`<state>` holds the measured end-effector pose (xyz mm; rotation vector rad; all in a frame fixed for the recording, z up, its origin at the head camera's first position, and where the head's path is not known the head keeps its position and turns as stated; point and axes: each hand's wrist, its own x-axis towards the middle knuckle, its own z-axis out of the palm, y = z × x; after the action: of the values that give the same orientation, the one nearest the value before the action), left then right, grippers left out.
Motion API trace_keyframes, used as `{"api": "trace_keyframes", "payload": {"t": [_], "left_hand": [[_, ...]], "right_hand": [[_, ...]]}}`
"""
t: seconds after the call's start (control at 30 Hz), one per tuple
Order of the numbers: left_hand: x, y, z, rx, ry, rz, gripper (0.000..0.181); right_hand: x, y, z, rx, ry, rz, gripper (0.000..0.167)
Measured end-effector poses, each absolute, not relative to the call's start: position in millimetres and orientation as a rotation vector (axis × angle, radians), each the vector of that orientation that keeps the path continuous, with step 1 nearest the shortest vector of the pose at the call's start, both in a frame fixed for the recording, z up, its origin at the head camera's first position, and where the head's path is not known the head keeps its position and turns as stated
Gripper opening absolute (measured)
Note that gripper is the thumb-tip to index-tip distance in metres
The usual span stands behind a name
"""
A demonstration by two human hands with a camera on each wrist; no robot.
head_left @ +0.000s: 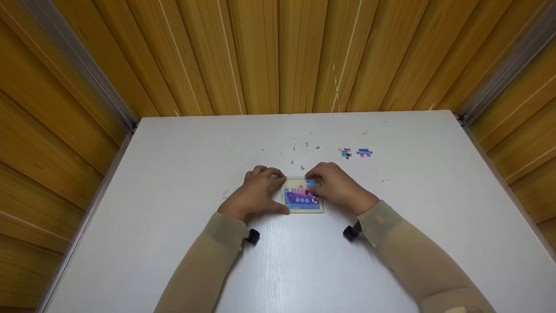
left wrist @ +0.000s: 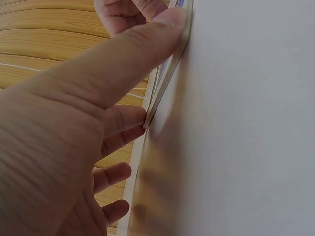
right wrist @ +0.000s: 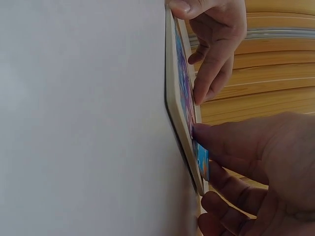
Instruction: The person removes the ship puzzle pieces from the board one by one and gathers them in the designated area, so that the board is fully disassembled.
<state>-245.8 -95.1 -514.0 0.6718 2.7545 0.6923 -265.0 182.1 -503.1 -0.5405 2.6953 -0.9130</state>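
A small jigsaw puzzle tray (head_left: 293,183) with a pale rim lies on the table, partly filled with a purple ship picture (head_left: 300,199). My left hand (head_left: 256,191) holds the tray's left side, thumb at the near corner and fingertips at the far one. In the left wrist view, the thumb (left wrist: 142,42) presses on the tray's edge. At the tray's far right corner, my right hand (head_left: 341,187) pinches a blue puzzle piece (right wrist: 203,160) between thumb and fingers. The piece sits tilted over the tray's edge in the right wrist view; its far part is hidden by the fingers.
Two loose clusters of puzzle pieces, one multicoloured (head_left: 345,152) and one blue and pink (head_left: 364,152), lie beyond the right hand. Small dark specks (head_left: 294,148) are scattered over the white table (head_left: 195,148). Wood-patterned walls (head_left: 260,56) stand behind and at both sides.
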Motion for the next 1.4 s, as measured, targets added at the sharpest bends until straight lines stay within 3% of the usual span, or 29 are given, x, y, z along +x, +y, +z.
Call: {"api": "trace_keyframes", "payload": {"t": [0.37,0.77,1.1,1.4], "left_hand": [[-247,-95,-516,0.698,2.765,0.668,0.103],[-248,-95,-517,0.702,2.774,0.647,0.104],[-248,-94,-518,0.683,2.773,0.645,0.103],[-247,-95,-516,0.680,2.763,0.667,0.103]], "right_hand": [[-263,182,-501,-0.552,2.687,-0.975,0.028],[-264,187,-502,-0.550,2.652,-1.018,0.029],[-266,190,-504,-0.405,2.579,-1.146,0.027],[-272,193,-502,-0.321,2.504,-1.370,0.015]]}}
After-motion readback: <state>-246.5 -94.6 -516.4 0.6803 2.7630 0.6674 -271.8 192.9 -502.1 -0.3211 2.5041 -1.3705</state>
